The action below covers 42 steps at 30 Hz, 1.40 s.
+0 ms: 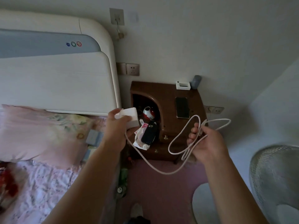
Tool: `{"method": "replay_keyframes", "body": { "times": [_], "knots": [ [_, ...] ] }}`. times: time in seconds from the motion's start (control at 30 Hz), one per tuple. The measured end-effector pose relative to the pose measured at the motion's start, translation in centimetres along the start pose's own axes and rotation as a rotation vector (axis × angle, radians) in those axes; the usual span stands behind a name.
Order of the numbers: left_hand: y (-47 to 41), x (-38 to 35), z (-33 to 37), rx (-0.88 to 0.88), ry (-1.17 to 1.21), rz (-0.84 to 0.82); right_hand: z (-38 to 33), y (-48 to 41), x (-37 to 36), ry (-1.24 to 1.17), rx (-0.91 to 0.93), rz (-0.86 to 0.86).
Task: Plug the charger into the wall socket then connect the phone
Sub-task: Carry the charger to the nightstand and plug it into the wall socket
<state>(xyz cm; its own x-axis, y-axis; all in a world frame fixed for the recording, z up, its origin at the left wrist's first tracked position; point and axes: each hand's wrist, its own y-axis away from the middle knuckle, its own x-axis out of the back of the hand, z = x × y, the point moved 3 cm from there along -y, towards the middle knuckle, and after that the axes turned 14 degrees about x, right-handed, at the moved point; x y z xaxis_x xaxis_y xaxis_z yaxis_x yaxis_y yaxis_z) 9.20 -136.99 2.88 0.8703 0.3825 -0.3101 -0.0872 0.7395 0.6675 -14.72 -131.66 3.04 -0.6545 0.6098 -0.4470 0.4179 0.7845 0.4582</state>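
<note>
Head view: the left hand (116,126) grips a white charger block (131,118), its fingers wrapped around the body, held in the air just in front of the bed's headboard (56,81) and left of the nightstand (168,94). A white cable (145,160) runs from the block, sags in a low loop between the two arms, and rises to the right hand (205,143), whose fingers are closed on several gathered coils; loops stick out above and below the fist. The wall socket (132,69) sits on the wall above the nightstand's back left corner, with nothing plugged in. The phone (182,107) lies face up near the right edge of the nightstand top, apart from both hands. A white holder (182,86) stands at the back edge. In the open left compartment rest a red-and-white ball-shaped object (148,112) and a dark device (149,135). A fan (275,180) stands at the right.
</note>
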Motion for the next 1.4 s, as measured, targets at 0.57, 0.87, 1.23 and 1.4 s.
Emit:
{"method": "replay_keyframes", "body": {
  "times": [0.57,0.87,1.23,1.4],
  "knots": [
    [-10.1,-3.9,4.7,0.072,-0.016,-0.004,0.2,-9.8,-6.7,0.061,-0.043,0.014],
    [-15.8,-9.3,7.9,0.056,0.002,0.143,-2.1,-19.6,-10.4,0.112,-0.121,-0.059],
    [-21.8,-12.9,8.8,0.011,-0.029,0.246,-2.8,-27.7,-13.7,0.193,-0.210,-0.115],
    [-24.5,-13.0,9.7,0.029,0.024,0.175,-1.8,-28.4,-15.0,0.203,-0.219,-0.066]
  ]
}}
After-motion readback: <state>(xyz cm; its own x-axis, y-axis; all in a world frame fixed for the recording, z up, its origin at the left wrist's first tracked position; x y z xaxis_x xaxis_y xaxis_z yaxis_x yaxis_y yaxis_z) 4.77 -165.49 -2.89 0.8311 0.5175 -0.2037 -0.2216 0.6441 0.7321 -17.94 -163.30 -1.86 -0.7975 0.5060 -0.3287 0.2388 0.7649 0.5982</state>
